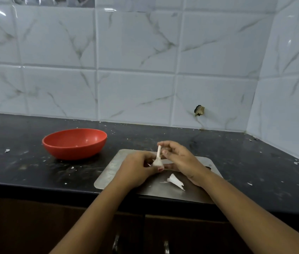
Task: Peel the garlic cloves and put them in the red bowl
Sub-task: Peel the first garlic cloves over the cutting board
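Left hand (135, 171) grips the garlic (157, 163) over the steel board's (112, 173) far edge; right hand (179, 158) pinches its stalk (158, 151); one shed skin (175, 181) lies near the front edge; red bowl (71, 153), left of the board, appears almost empty; peeling seems barely begun.

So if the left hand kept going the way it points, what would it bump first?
Most likely the right hand. The left hand grips the garlic and points away and rightward. The right hand's fingers are just beyond, pinching the garlic's stalk. From one view, depth is unsure.
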A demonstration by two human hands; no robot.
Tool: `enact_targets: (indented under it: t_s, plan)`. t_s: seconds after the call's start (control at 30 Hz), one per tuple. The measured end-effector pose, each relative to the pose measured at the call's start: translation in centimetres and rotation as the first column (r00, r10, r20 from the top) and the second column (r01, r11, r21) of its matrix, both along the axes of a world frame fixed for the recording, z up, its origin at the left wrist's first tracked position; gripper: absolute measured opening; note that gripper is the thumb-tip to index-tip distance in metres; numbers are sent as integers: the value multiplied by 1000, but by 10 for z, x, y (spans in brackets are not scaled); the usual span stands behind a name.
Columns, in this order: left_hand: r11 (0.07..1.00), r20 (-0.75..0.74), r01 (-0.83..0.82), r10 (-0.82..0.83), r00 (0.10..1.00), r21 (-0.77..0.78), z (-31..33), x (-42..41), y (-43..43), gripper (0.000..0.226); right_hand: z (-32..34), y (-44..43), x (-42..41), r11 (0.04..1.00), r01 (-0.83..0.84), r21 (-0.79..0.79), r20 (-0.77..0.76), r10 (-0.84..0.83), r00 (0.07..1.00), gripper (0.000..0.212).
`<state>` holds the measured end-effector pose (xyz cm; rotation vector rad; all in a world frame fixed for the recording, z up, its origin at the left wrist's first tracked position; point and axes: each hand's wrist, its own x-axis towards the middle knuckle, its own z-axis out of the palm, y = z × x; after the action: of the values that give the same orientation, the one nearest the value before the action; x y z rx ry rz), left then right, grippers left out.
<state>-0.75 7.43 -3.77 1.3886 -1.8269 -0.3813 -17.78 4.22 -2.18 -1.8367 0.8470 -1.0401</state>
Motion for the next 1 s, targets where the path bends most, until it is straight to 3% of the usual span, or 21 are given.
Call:
enact_targets:
  t_s: [0.07, 0.13, 0.37, 0.73, 0.83, 0.93, 1.0]
  plan:
    - [995, 72, -71, 77, 994, -76, 1, -5, 6, 11, -3, -2, 2, 992, 68, -105, -109, -80, 991, 14]
    - [987, 133, -137, 148, 980, -89, 1, -8, 9, 17, -6, -2, 4, 976, 83, -203, -209, -126, 970, 13]
    - [939, 319, -262, 325, 891, -224, -3, -22, 15, 39, -2, -2, 1, 951, 136, -279, -197, -195, 961, 6]
    - [976, 268, -177, 205, 942, -125, 1, -19, 15, 32, -3, -1, 5, 840, 124, -528, -331, -338, 881, 11]
    - [984, 242, -155, 171, 955, -84, 2, -20, 16, 29, -2, -2, 5, 849, 158, -505, -342, -364, 866, 13]
    - [984, 195, -158, 170, 966, -79, 3, -19, 17, 26, 0, 1, 4, 934, 177, -312, -231, -255, 939, 17]
    - [984, 198, -158, 173, 965, -88, 3, -19, 17, 24, 0, 2, 3, 930, 183, -317, -219, -260, 940, 13]
